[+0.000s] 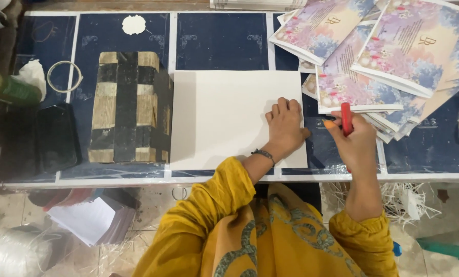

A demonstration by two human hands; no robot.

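My left hand (285,126) rests flat, fingers together, on the right part of a blank white card (224,120) lying on the dark blue table top. My right hand (353,138) is closed around a red stick-shaped tool (346,118), held upright just past the card's right edge. Beside that hand, a loose heap of floral printed cards (393,56) in pink, purple and blue spreads over the table's far right.
A wooden block wrapped in black tape (129,107) stands left of the white card. Farther left lie a dark phone (57,136), a tape ring (64,76) and a green bottle (11,88). Paper stacks (93,218) and shredded strips (404,197) lie on the floor.
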